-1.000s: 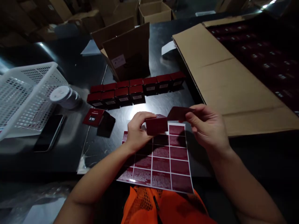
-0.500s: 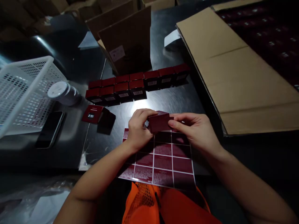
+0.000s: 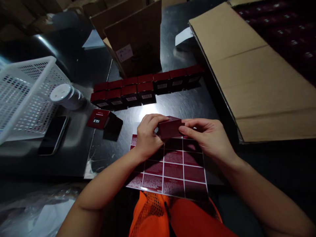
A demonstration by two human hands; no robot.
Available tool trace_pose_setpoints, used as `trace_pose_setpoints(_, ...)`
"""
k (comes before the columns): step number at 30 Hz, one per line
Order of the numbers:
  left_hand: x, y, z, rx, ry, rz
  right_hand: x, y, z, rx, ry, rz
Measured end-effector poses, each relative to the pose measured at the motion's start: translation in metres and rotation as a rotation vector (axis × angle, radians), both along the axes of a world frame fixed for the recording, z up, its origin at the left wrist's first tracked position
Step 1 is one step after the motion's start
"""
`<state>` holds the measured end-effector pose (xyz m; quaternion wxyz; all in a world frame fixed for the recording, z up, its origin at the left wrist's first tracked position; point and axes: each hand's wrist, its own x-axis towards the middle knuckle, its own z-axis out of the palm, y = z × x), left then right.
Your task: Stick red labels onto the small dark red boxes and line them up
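Observation:
In the middle of the head view, my left hand [image 3: 149,135] is closed around a small maroon carton [image 3: 170,127], holding it tilted above a sheet of labels. At the carton's right edge, my right hand [image 3: 208,136] pinches a thin maroon piece between thumb and forefinger; it looks like a label, though a carton flap cannot be ruled out. Under both hands lies the sheet of maroon labels [image 3: 173,171], divided by white lines and reaching over the table's front edge. One separate maroon carton [image 3: 100,119] lies left of my left hand, its lettering showing.
Two rows of maroon cartons [image 3: 129,93] stand behind my hands. Beyond them is an upright cardboard box [image 3: 138,42]. An open carton flap [image 3: 256,79] slopes on the right. At left are a white basket [image 3: 37,89], a roll of tape [image 3: 66,96] and a phone [image 3: 53,135].
The view has shifted slightly. Both hands keep nearly the same grip, with the carton held in almost the same place over the label sheet.

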<state>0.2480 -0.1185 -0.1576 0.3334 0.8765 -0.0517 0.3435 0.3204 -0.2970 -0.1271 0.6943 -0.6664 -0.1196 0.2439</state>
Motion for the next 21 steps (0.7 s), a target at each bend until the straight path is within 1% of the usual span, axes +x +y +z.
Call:
trace_pose_setpoints(9, 0.0001, -0.0008, 0.0010, 0.002, -0.003, -0.006, -0.0019, 0.0001, 0.0020, -0.039, 0.023, -0.021)
trace_pose_setpoints(15, -0.0003, -0.0010, 0.0012, -0.007, 0.004, -0.007, 0.0006, -0.0009, 0.0030, -0.009, 0.054, 0.007)
trace_pose_setpoints(21, -0.0002, -0.0010, 0.0016, 0.006, -0.005, -0.003, 0.0011, -0.0016, 0.0054, -0.031, 0.058, 0.015)
